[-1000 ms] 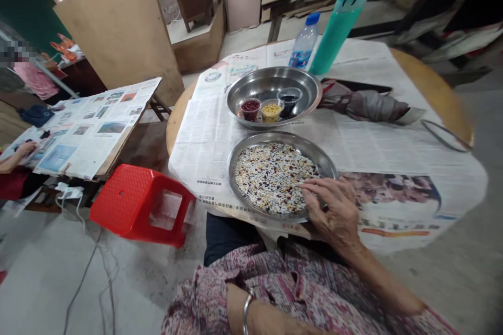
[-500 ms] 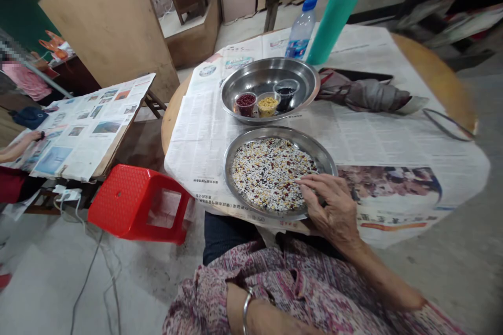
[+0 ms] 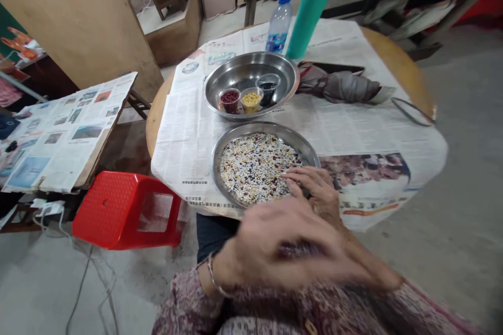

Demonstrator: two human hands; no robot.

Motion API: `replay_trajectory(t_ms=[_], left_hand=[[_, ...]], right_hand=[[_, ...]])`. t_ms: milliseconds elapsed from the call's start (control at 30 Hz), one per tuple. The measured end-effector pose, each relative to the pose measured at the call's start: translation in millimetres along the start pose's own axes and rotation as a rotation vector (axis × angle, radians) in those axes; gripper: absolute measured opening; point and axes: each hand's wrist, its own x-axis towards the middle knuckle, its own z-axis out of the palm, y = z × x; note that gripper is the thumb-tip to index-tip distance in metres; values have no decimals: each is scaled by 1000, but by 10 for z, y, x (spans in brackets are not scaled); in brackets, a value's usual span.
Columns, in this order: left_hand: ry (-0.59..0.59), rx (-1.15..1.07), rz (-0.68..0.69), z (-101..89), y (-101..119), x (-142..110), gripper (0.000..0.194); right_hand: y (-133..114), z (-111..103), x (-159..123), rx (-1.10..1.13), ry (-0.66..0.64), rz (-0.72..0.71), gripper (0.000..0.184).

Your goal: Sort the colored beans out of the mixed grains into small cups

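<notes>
A round steel tray holds a spread mix of white, yellow, dark red and black grains. At its right rim is my right hand, thumb and fingers drawn together just over the grains; whatever they pinch is too small to name. My left hand, with a bracelet at the wrist, is raised in front of my right forearm and smeared by motion. Behind the tray, a steel basin contains three clear plastic cups: one of red beans, one of yellow grains, one of black grains.
Newspaper covers the round table. A water bottle, a teal flask and a bundled grey umbrella stand or lie beyond the basin. A red stool is at left, near another newspaper-covered table.
My left hand has come up from below into view, across my right forearm. My right hand stays at the tray. The whole scene has shifted left as my head turned.
</notes>
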Motion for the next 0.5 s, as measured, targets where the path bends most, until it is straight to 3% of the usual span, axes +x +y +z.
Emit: replay_trajectory(t_ms=[33, 133, 200, 333, 500], left_hand=[[6, 19, 14, -74, -154, 56, 21], [287, 198, -169, -333, -661, 98, 18], [441, 400, -216, -471, -979, 46, 16], [460, 526, -183, -528, -1393, -67, 20], [501, 483, -220, -436, -1551, -101, 17]], right_hand=[[-8, 1, 0, -25, -2, 3, 15], [-63, -25, 38, -153, -20, -14, 14], [-98, -62, 118, -237, -57, -63, 13], [-56, -107, 427, -317, -192, -125, 19], [75, 18, 793, -463, -371, -31, 24]])
